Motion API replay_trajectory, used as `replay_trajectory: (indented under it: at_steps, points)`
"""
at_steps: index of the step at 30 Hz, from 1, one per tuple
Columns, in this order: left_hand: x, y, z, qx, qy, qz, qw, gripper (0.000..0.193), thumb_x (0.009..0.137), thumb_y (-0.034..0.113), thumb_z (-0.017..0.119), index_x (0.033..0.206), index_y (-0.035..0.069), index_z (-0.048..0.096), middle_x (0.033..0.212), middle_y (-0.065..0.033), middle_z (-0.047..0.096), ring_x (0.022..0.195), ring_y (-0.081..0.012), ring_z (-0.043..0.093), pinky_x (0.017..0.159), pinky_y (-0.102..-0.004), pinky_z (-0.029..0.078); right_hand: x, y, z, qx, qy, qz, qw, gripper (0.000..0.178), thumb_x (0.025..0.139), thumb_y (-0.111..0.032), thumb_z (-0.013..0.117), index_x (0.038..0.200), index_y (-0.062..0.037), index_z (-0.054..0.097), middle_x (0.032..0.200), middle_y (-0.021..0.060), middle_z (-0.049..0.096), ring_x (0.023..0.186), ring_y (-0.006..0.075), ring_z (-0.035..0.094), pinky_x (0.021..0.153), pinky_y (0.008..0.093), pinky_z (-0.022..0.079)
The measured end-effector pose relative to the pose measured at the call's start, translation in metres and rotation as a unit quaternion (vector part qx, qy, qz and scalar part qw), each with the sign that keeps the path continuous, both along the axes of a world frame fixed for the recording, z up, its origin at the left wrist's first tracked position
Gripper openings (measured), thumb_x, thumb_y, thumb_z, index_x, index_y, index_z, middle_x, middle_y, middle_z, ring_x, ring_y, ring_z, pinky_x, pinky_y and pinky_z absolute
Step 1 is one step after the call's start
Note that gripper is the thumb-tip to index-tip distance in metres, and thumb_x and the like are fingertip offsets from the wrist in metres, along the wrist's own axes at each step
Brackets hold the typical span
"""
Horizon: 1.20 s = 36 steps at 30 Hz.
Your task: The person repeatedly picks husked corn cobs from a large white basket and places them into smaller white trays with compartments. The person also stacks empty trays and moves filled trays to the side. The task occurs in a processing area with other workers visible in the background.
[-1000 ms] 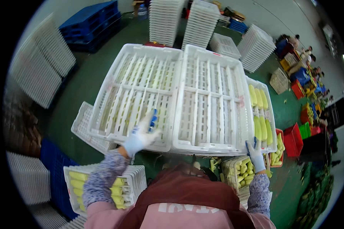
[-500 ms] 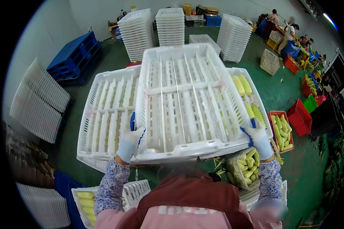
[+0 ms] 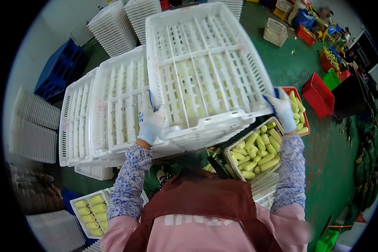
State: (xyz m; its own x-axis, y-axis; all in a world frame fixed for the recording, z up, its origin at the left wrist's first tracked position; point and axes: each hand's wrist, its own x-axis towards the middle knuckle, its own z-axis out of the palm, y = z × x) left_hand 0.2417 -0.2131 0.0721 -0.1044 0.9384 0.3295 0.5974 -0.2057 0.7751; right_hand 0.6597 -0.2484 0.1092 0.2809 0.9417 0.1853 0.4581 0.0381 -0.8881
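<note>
White plastic divided crate [image 3: 201, 53]: we gripped near corners, left hand [image 3: 151, 119] and right hand [image 3: 284, 110] partly curled round side rims, likely for level balance.

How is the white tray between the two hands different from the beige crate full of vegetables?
Colour: the tray is white; the crate is beige.
Inside: thin walls divide the tray into long compartments; the crate shows no dividers.
Contents: no vegetables lie in the tray; pale green vegetables fill the crate.
Hold: left hand and right hand grip the tray; neither holds the crate.
Both are open-topped, with openings in their sides.
</note>
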Motion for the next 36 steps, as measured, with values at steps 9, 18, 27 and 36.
replay_trajectory:
  at_steps: [9, 18, 27, 36]
  points:
    - [0.1, -0.044, -0.02, -0.098, 0.331, -0.348, 0.871, 0.069, 0.079, 0.028, 0.067, 0.138, 0.005, 0.041, 0.123, -0.0245, 0.053, 0.116, -0.0385, 0.051, 0.097, -0.0448, 0.04, 0.021, 0.016, -0.144, -0.144, 0.071, 0.009, 0.987, 0.049, 0.083, -0.037, 0.062, 0.113, 0.0023, 0.056, 0.097, 0.0188, 0.066, 0.087, 0.0309, 0.065, 0.078, 0.0364, 0.05]
    - [0.107, -0.041, -0.06, -0.038, 0.366, -0.278, 0.887, 0.053, 0.077, 0.011, 0.062, 0.128, 0.003, 0.049, 0.103, -0.0196, 0.06, 0.095, -0.0382, 0.059, 0.081, -0.0455, 0.047, 0.015, 0.003, -0.103, -0.255, 0.109, -0.067, 0.958, 0.054, 0.085, -0.045, 0.062, 0.117, -0.0017, 0.057, 0.093, 0.0148, 0.067, 0.078, 0.0219, 0.064, 0.068, 0.0341, 0.05]
    - [0.159, -0.057, -0.04, 0.03, 0.354, -0.288, 0.889, 0.059, 0.077, 0.011, 0.068, 0.131, -0.002, 0.047, 0.133, -0.0344, 0.04, 0.112, -0.0483, 0.049, 0.096, -0.0514, 0.041, -0.005, -0.141, -0.255, -0.017, -0.074, -0.142, 0.987, 0.026, 0.091, -0.012, 0.051, 0.115, -0.0031, 0.056, 0.102, 0.0214, 0.057, 0.085, 0.0329, 0.061, 0.075, 0.0397, 0.051]
    - [0.348, -0.134, -0.191, -0.44, 0.054, -0.517, 0.733, 0.033, 0.086, 0.006, 0.066, 0.118, 0.0, 0.058, 0.102, -0.0089, 0.065, 0.089, -0.0167, 0.062, 0.082, -0.029, 0.049, -0.055, -0.348, -0.446, -0.499, 0.239, -0.277, 0.785, 0.054, 0.086, -0.041, 0.063, 0.121, -0.0008, 0.056, 0.108, 0.0247, 0.064, 0.104, 0.0364, 0.062, 0.088, 0.0387, 0.048]
